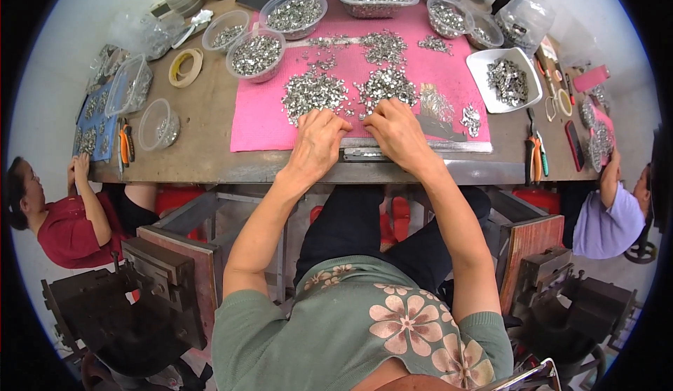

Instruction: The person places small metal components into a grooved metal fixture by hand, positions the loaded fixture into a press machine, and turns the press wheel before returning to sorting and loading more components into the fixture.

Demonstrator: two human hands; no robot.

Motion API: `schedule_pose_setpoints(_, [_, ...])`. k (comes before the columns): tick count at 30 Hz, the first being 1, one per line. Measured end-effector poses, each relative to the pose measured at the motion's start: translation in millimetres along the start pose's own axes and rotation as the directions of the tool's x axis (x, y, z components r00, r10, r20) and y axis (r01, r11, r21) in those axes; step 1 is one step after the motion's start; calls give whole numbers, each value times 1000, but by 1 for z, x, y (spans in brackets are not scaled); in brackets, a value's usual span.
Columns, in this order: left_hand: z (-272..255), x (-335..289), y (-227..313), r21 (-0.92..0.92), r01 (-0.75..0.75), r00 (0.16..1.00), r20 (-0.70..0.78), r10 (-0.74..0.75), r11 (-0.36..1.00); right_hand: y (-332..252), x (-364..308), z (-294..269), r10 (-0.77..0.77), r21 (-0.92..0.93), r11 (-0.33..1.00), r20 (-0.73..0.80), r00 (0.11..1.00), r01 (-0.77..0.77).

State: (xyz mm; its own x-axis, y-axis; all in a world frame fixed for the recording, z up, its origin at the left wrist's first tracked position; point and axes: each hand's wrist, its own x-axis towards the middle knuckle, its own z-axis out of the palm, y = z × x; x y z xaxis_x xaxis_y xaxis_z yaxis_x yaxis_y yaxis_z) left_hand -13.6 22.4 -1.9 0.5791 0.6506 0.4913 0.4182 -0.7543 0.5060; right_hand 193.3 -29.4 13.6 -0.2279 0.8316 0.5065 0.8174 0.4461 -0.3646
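My left hand (pixel 319 139) is closed in a pinch at the near edge of a loose pile of small shiny metal pieces (pixel 313 95). Close by on the right, my right hand (pixel 399 135) pinches too, its fingertips against a second such pile (pixel 387 86). Whatever either hand holds is too small or hidden to make out. Both piles lie on a pink ribbed mat (pixel 256 128). Just below and between the hands, a narrow metal bar or fixture (pixel 363 155) lies along the table's front edge. Right of my right hand are thin, wire-like silvery pieces (pixel 436 104).
Clear tubs of metal pieces (pixel 256 55) line the mat's back. At right are a white dish (pixel 536 97) and orange-handled pliers (pixel 531 154); at left, a tape roll (pixel 186 67). One person works at left (pixel 77 223), another at right (pixel 608 216).
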Motion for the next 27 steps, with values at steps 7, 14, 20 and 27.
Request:
schedule_pose_setpoints(7, [-2, -5, 0, 84, 35, 999, -43, -31, 996, 1, -5, -6, 45, -21, 999, 74, 996, -43])
schedule_pose_setpoints(14, [1, 1, 16, -38, 46, 999, 26, -45, 998, 16, -15, -21, 98, 118, 987, 117, 988, -112])
schedule_pose_setpoints(20, [22, -3, 48, -274, 7, 1000, -25, -14, 962, 18, -16, -23, 61, 114, 991, 134, 989, -76])
schedule_pose_setpoints(27, [37, -8, 55, -201, -27, 996, -92, 8, 979, 8, -35, -36, 282, 250, 921, 105, 954, -300])
